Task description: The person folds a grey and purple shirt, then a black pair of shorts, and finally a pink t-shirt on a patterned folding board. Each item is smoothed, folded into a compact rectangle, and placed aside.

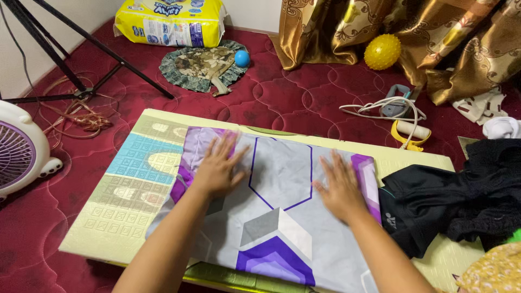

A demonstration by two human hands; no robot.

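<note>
At the far left we see a white fan with a purple grille (19, 152) standing on the red quilted floor (282, 97), and behind it the black legs of a tripod (81, 49) with a tangle of thin cord (76, 116) beside them. A yellow plastic package (171, 21) lies against the wall, and just in front of it a woven hand fan (203, 68) with a small blue ball (242, 58) touching its edge.

In the middle, a pale yellow foam mat (130, 201) lies on the floor, and on it a grey and purple patterned cloth (277, 228) is spread flat. Our left hand (220, 168) rests palm down on the cloth's upper left part, fingers spread and pressed flat, gripping nothing. Our right hand (341, 190) lies the same way near the cloth's right edge, fingers stretched out and close together, flat on the fabric. The cloth lies under both palms and reaches between them and back toward us.

Just right of the cloth, a heap of black clothes (450, 201) sits on the mat's right end. Farther back we see a white cable (380, 106) with a yellow-handled object (410, 133), a knobbly yellow ball (382, 51) and gold patterned curtains (434, 38).
</note>
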